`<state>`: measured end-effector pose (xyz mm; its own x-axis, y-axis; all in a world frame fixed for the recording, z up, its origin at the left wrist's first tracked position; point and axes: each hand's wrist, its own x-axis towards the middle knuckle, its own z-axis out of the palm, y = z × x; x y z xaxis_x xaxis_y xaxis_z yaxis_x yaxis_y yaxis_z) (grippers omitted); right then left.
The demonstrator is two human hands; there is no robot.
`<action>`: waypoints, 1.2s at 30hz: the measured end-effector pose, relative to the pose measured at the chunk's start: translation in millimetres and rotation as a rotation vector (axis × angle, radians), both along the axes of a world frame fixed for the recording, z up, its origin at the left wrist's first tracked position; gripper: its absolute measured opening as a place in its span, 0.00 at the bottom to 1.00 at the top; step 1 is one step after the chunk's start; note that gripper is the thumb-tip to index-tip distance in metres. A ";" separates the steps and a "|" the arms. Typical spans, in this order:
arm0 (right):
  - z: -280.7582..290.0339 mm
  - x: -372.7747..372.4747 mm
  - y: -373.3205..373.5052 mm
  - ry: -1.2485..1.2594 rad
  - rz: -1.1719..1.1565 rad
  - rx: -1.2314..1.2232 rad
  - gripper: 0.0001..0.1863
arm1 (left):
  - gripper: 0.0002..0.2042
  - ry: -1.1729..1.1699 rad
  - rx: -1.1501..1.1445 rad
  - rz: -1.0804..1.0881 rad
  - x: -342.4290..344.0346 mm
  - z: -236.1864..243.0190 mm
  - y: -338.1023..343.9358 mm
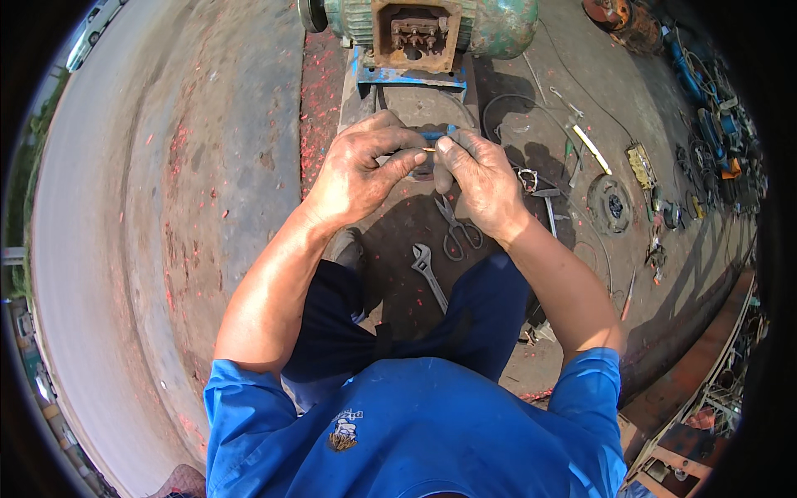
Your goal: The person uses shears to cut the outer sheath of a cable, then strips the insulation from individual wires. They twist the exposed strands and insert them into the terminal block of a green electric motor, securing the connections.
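— What is entered for the work in hand, left to right?
— Left hand (pixel 365 162): curled, thumb and forefinger pinched together on a thin copper-coloured strand (pixel 429 149). Green electric motor (pixel 498 31): set beyond the hands on a blue bracket (pixel 415 80); its rusted terminal box (pixel 379 37) is uncovered. Strand: held between both thumbs, just short of the bracket; a blue sleeve-like piece (pixel 436 134) is seen beside it, and whether the two are joined cannot be told. Right hand (pixel 477 166): pinched on the strand's other end.

— How far is it judged to be carried?
— Part-way. Done: the box is bared and its studs (pixel 413 37) are exposed. Left: no cover is seen fitted, and no connection between strand and studs can be made out.

— And the surface and surroundings?
— Far left: a paved road (pixel 83 249), with a white vehicle (pixel 83 46) at its upper end. Next: worn, dusty ground, scattered with red flecks (pixel 176 149). Centre: an adjustable wrench (pixel 427 270) and scissors (pixel 453 222), both laid between the knees. Right: a hammer (pixel 546 192), a white strip (pixel 592 149) and a round flanged part (pixel 595 199). Far right: wire coils (pixel 729 124), heaped outdoors in sunlight; below them, a rust-brown beam (pixel 693 349).
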<state>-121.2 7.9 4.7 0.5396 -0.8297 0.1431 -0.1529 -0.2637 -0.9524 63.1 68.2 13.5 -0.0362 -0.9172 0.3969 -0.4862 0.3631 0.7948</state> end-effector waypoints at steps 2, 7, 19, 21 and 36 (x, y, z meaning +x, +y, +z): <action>8.0 -2.8 1.0 0.078 -0.082 0.057 0.16 | 0.07 0.046 0.026 0.001 0.6 1.6 1.8; 10.0 -0.8 -7.4 0.163 -0.019 -0.991 0.13 | 0.08 0.113 0.130 0.006 5.5 5.8 6.1; -23.9 31.2 -15.4 -0.684 -0.149 0.580 0.11 | 0.08 0.026 0.165 0.017 4.8 -13.0 -7.7; -28.9 46.9 -7.2 -0.730 -0.302 0.466 0.09 | 0.08 0.003 0.125 0.044 2.0 -19.8 -13.1; -13.8 58.2 -82.9 0.432 -0.121 0.142 0.17 | 0.10 -0.474 0.026 0.361 -22.3 -22.8 -39.8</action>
